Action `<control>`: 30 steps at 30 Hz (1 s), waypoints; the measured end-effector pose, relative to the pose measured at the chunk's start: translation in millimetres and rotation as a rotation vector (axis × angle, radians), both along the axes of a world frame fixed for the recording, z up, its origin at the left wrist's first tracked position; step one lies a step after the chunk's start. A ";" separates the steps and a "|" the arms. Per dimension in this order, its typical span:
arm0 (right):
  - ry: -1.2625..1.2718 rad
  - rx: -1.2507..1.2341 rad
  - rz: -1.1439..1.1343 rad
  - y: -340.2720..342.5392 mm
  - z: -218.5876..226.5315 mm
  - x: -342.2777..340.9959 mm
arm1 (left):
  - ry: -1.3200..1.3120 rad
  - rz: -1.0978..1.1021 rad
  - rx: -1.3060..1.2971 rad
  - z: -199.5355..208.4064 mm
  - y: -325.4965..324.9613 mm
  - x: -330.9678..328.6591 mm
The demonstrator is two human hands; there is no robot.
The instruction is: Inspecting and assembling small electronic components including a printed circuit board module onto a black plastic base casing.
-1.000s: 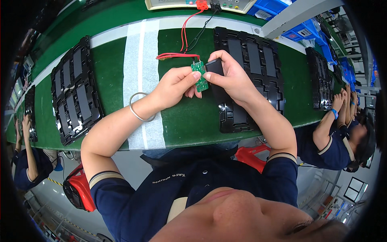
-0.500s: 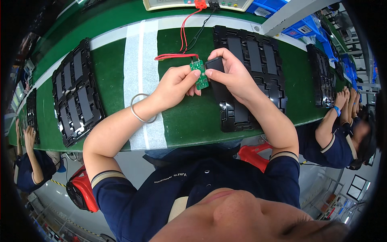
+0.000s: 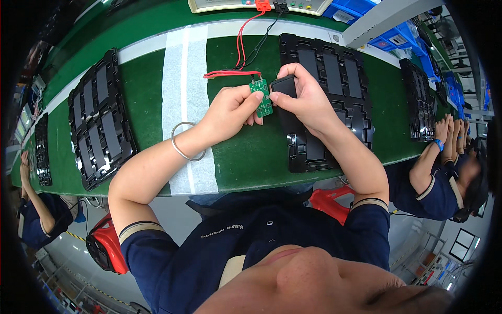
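My left hand point(image 3: 232, 110) pinches a small green circuit board point(image 3: 263, 106), thumb on top and fingers underneath. Red and black test leads point(image 3: 230, 74) run to the board's far end. In my right hand point(image 3: 306, 99) is a flat black rectangular battery pack point(image 3: 284, 88), gripped between thumb and fingers and tilted. Its left edge is close against the board's right side; whether a connector joins them is too small to tell. Both are held above the green bench mat point(image 3: 238, 152).
Behind my right hand lies a black tray point(image 3: 329, 76) with flat dark packs in its slots; a similar tray point(image 3: 102, 125) lies at left. A cream-coloured instrument point(image 3: 225, 5) stands at the back, with blue bins point(image 3: 392, 36) to its right. Co-workers sit on both sides.
The black battery pack has turned slightly in my right hand, showing more of its broad face. My left hand keeps its hold on the board. The co-worker's hands at far left have shifted.
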State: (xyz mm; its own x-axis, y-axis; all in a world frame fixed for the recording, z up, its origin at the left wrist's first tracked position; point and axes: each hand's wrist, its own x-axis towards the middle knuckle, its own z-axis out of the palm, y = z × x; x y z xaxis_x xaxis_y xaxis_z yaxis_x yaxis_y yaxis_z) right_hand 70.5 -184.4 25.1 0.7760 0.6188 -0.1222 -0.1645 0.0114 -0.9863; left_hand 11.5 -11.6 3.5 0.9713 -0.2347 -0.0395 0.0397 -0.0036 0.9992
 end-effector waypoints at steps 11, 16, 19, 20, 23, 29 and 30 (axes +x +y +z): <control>-0.420 -0.173 -0.065 1.7 -6.1 0.2 | 0.011 -0.031 -0.048 -1.3 1.8 0.3; -0.435 -0.176 -0.050 2.9 -8.6 -0.8 | 0.024 -0.048 -0.048 0.2 4.2 -1.4; -0.442 -0.176 -0.048 3.4 -9.8 -1.4 | 0.020 -0.054 -0.044 -0.8 4.8 -1.6; -0.445 -0.177 -0.049 3.4 -9.9 -1.9 | 0.020 -0.056 -0.038 -0.5 5.2 -2.1; -0.377 -0.204 -0.024 2.0 -2.8 -3.6 | -0.001 -0.058 -0.024 0.6 4.3 0.3; -0.342 -0.140 0.013 -3.0 22.9 -26.0 | -0.087 0.044 0.116 -9.1 -0.3 0.9; -0.270 -0.155 0.055 -3.9 35.0 -38.6 | -0.122 0.065 0.147 -17.7 4.6 2.1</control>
